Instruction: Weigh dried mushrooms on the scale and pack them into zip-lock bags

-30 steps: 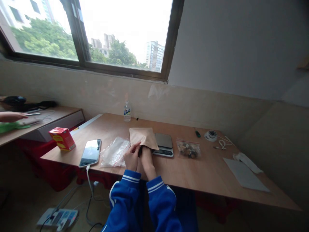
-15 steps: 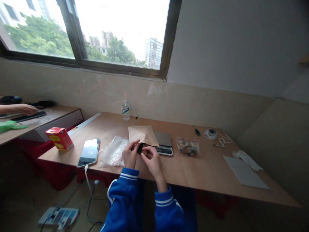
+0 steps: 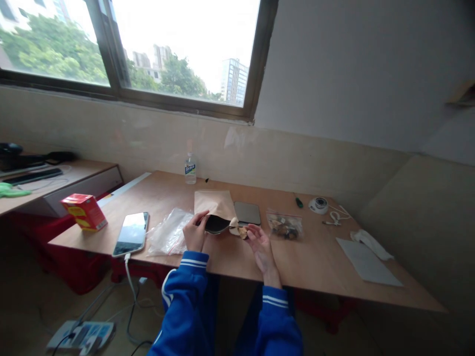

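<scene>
Indoors, a person's left hand (image 3: 194, 236) pinches the rim of a brown paper pouch (image 3: 212, 200), its dark mouth (image 3: 217, 225) gaping between the two hands, while the right hand (image 3: 261, 247) grips an irregular tan piece (image 3: 242, 233) just right of the opening, a flat scale (image 3: 248, 213) lying just behind.

Daylight through a dark-framed window (image 3: 113, 59) beyond the far edge of the wooden table (image 3: 315, 262), with green trees (image 3: 55, 49) and pale buildings (image 3: 234, 81) outside. Below the window, a band of glossy beige wall (image 3: 152, 126); above and to the right, plain grey wall (image 3: 334, 74) in dimmer light. Past the table's left edge, a second desk (image 3: 91, 171) with a white side panel (image 3: 91, 189). Red stools (image 3: 67, 267) beneath the near-left corner, on a shadowed floor (image 3: 33, 309).
</scene>
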`<move>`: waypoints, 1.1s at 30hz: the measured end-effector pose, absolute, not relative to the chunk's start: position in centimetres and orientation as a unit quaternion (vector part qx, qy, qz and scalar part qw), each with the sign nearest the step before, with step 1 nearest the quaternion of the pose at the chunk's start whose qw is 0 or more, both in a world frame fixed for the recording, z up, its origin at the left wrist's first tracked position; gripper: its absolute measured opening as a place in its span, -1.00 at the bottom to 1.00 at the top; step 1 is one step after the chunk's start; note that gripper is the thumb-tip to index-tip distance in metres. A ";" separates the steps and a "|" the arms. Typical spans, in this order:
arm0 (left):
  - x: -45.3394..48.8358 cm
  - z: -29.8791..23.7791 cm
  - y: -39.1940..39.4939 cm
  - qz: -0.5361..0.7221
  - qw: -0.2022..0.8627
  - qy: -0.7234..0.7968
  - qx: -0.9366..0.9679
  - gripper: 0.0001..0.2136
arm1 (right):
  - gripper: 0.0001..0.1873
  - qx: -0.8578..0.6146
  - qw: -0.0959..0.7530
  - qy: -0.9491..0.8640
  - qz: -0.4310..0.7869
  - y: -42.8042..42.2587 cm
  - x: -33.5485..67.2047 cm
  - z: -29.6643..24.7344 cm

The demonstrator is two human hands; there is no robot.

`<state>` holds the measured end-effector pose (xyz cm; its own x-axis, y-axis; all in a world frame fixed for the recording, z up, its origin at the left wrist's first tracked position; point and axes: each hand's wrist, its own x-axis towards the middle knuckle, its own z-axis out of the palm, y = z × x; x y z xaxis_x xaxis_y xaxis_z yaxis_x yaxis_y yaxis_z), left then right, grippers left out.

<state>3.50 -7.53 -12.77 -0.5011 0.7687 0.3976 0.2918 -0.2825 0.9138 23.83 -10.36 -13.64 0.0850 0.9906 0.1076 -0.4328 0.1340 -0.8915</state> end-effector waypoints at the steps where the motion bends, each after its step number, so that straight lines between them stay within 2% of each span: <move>1: 3.5 -12.7 -7.5 0.651 0.184 0.571 0.465 -0.77 | -0.62 -0.360 0.646 -0.385 0.553 -10.1 23.8 -14.0; 7: 2.7 -13.1 -8.0 0.653 0.181 0.578 0.454 -0.77 | -0.60 -0.346 0.691 -0.349 0.530 -7.4 25.8 -13.7; 11: 2.2 -14.1 -8.4 0.651 0.184 0.576 0.458 -0.76 | -0.55 -0.381 0.718 -0.352 0.464 -3.6 27.0 -13.3; 19: 1.9 -14.3 -8.8 0.647 0.181 0.576 0.466 -0.77 | -0.56 -0.466 0.684 -0.435 0.355 0.5 27.0 -14.0; 23: 1.9 -14.1 -8.8 0.649 0.181 0.578 0.460 -0.78 | -0.59 -0.478 0.666 -0.482 0.310 0.0 27.3 -14.1; 28: 2.4 -13.8 -8.9 0.649 0.192 0.582 0.451 -0.78 | -0.75 -0.493 0.608 -0.556 0.281 -1.1 26.8 -14.2; 33: 2.0 -13.5 -9.1 0.651 0.182 0.580 0.456 -0.78 | -0.77 -0.500 0.585 -0.615 0.171 -3.8 25.2 -13.2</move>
<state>1.97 -9.07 -13.47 -0.5184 0.7654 0.3814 0.2906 -0.2617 0.9203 25.24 -3.75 -13.25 0.1845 0.8152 0.5491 0.4146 0.4420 -0.7955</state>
